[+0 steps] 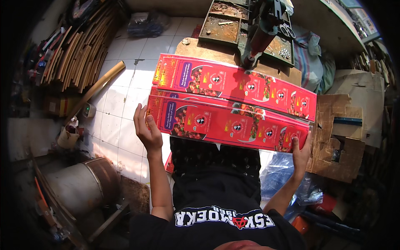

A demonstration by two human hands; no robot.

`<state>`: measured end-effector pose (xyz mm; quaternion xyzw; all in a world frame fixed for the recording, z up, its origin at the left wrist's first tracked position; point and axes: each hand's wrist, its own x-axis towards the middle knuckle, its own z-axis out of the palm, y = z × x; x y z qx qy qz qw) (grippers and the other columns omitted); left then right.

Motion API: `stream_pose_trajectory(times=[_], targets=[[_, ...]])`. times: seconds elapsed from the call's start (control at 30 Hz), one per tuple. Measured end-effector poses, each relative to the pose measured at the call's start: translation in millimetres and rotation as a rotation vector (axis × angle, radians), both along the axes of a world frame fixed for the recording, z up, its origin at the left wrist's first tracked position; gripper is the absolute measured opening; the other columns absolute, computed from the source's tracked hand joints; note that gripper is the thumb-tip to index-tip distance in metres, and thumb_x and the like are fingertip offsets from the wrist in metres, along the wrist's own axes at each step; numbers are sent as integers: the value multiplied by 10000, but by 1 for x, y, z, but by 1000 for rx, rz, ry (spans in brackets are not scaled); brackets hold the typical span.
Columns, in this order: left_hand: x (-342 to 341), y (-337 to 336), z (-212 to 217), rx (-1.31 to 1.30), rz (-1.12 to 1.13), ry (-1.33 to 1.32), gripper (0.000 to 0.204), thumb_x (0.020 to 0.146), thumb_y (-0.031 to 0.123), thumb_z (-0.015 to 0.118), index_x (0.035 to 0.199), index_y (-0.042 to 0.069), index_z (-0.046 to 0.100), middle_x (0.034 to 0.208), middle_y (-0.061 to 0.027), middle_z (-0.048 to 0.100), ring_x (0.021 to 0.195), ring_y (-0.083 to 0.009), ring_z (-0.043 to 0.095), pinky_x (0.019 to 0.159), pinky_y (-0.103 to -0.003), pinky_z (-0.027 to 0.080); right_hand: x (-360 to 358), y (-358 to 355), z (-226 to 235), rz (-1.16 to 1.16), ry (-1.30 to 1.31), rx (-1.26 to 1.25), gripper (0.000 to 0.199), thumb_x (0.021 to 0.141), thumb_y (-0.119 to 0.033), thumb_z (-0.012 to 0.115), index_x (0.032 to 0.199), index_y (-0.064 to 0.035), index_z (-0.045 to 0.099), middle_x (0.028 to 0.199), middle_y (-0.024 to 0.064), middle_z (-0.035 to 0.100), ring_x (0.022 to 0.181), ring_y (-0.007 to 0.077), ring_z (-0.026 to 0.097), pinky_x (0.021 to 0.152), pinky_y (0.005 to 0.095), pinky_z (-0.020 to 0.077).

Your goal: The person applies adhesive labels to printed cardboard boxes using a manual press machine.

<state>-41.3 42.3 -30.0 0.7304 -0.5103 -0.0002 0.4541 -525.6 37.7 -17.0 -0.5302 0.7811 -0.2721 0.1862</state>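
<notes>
A long red printed panel (225, 123) with food pictures lies across my lap, between my two hands. My left hand (148, 132) holds its left end, with the thumb at the edge and the fingers extended along the side. At the right end, my right hand (301, 153) grips the lower corner, its thumb on the printed face and its other fingers along the edge. Just beyond, a similar red panel (233, 85) rests on a wooden board (198, 49). Part of another panel shows between these two. Above the far panel stands a hand press (260, 39) with a red shaft.
Metal trays (223, 26) of small parts and scissors (286, 30) flank the press. Cardboard sheets (79, 54) are stacked at far left, near a cardboard tube (98, 89). A metal drum (77, 183) lies lower left. Cut cardboard (333, 156) and clear plastic (279, 171) are at right.
</notes>
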Motion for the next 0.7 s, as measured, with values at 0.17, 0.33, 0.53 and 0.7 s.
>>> stream_pose_trajectory(times=[0.17,0.33,0.53,0.7], targets=[[4,-15,-6,-8,21,65,356,1009,222,458,1192,-50,597,1171,-242,636,1096,-382,619,949,-433,486,0,-4,-6,-5,-8,-54,845,907,-439,678,1473,68,310,1414,290,475,1304,327,491,1085,372,362],[-2,-23,1,30,81,139,356,979,218,533,1198,-57,595,1123,-226,666,1023,-370,660,883,-429,523,-3,-18,-12,-67,-94,-79,851,892,-423,705,1474,60,317,1431,272,468,1308,298,486,1087,363,359],[3,-27,12,203,71,42,430,940,242,601,1248,-56,570,1164,-242,651,1058,-376,651,907,-421,518,-18,-24,-15,-18,-206,-34,856,883,-415,723,1478,49,319,1418,235,489,1275,251,498,1073,354,372],[12,-42,26,317,35,-57,520,917,302,642,1287,-51,548,1228,-238,624,1112,-374,627,945,-432,495,-31,-33,-26,12,-323,-103,898,874,-408,736,1496,45,272,1457,231,439,1295,256,466,1076,367,367]])
